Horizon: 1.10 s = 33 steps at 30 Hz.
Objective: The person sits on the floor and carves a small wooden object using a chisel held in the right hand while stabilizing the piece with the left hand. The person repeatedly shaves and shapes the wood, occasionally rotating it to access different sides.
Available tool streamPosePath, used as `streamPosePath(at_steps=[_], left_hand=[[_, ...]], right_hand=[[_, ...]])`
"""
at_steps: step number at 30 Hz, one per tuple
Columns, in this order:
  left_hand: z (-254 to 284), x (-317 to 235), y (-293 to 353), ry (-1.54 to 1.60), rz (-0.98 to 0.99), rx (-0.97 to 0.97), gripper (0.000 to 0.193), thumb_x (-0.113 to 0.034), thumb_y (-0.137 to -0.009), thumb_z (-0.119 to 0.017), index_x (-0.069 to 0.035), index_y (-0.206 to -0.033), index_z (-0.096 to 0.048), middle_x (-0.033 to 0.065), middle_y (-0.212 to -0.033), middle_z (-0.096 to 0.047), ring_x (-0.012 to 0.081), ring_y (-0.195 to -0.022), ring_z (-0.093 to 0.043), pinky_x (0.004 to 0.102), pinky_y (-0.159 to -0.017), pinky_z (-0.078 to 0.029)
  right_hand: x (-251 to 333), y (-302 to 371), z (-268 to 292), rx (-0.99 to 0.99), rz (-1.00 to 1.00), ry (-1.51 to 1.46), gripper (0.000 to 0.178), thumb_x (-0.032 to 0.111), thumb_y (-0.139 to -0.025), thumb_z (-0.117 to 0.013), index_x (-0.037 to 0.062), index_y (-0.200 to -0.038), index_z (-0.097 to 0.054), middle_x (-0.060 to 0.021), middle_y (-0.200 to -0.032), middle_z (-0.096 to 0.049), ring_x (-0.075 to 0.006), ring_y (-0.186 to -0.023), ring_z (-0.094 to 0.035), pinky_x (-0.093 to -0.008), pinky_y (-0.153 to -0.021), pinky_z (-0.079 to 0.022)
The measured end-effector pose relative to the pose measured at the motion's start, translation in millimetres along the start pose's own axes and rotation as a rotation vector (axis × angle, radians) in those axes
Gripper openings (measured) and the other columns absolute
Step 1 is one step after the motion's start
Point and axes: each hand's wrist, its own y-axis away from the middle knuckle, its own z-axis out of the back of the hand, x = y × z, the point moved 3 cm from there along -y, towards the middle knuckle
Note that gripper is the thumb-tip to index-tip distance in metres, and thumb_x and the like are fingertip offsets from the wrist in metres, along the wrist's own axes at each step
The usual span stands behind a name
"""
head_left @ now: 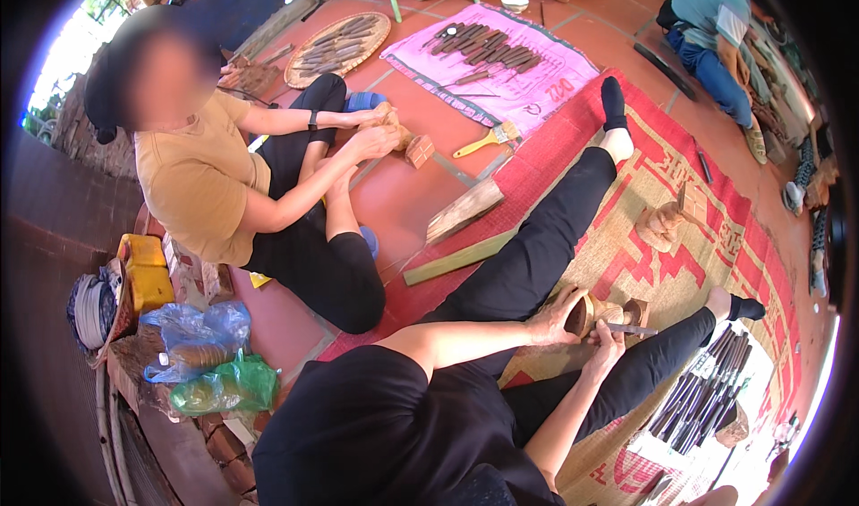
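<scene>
My left hand (560, 318) is closed round the near end of a carved wooden figure (610, 313) with a rounded, dark-faced end and a square block base. It lies between my outstretched legs, above the patterned mat (573, 372). Close against the figure, my right hand (606, 350) grips a carving chisel (633, 329), its slim grey length pointing right. The cutting tip's contact with the wood cannot be made out. Farther out on the mat rests another carved figure (660, 227) with a square base.
Many chisels (707, 390) lie on white cloth beside my right leg. Across from me, a seated person holds another carving (407, 139). A pink cloth (546, 94) bears more tools, with a yellow brush (488, 139) and wood strips (461, 257) nearby. Plastic bags (224, 385) sit left.
</scene>
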Motion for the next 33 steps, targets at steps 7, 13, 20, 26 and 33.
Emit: streamPosePath(at_steps=[7,13,20,26,33], left_hand=[[-1,-1,0,0.003,0.008,-0.001,0.115,-0.024,-0.064,-0.087,-0.013,-0.153,-0.015,0.0240,-0.151,-0.019,0.0419,-0.141,-0.028,0.0466,-0.114,-0.031],[-1,-1,1,-0.017,-0.007,-0.020,0.116,-0.025,-0.064,-0.088,-0.013,-0.153,-0.015,0.0251,-0.151,-0.019,0.0428,-0.141,-0.028,0.0466,-0.115,-0.031],[-3,-1,-1,-0.002,-0.005,-0.001,0.116,-0.023,-0.064,-0.087,-0.012,-0.153,-0.014,0.0255,-0.151,-0.018,0.0433,-0.141,-0.026,0.0459,-0.115,-0.030],[-5,2,-1,0.014,-0.004,-0.002,0.116,-0.023,-0.063,-0.087,-0.011,-0.153,-0.014,0.0257,-0.152,-0.017,0.0431,-0.141,-0.025,0.0453,-0.115,-0.030],[-1,-1,0,-0.025,0.046,0.021,0.117,-0.024,-0.063,-0.087,-0.013,-0.153,-0.013,0.0259,-0.152,-0.016,0.0434,-0.141,-0.027,0.0460,-0.114,-0.031]], right_hand=[[4,-5,2,-0.125,0.027,0.024,0.010,0.003,-0.078,-0.074,0.0045,-0.084,-0.067,-0.0003,-0.066,-0.061,-0.0069,-0.053,-0.052,-0.0194,-0.048,-0.040],[11,-6,-2,-0.052,-0.019,0.118,0.009,0.006,-0.077,-0.075,0.0044,-0.082,-0.067,-0.0008,-0.065,-0.061,-0.0070,-0.052,-0.052,-0.0198,-0.048,-0.039],[11,-9,0,-0.121,0.014,0.090,0.010,0.007,-0.077,-0.075,0.0051,-0.083,-0.068,-0.0014,-0.064,-0.060,-0.0080,-0.050,-0.051,-0.0203,-0.047,-0.040],[13,-7,-1,-0.072,-0.025,0.142,0.007,0.007,-0.080,-0.074,0.0050,-0.084,-0.068,-0.0010,-0.064,-0.060,-0.0078,-0.050,-0.053,-0.0195,-0.046,-0.041],[12,-8,-6,-0.094,-0.016,0.119,0.008,0.008,-0.080,-0.074,0.0048,-0.084,-0.067,-0.0006,-0.062,-0.059,-0.0079,-0.048,-0.052,-0.0198,-0.045,-0.040]])
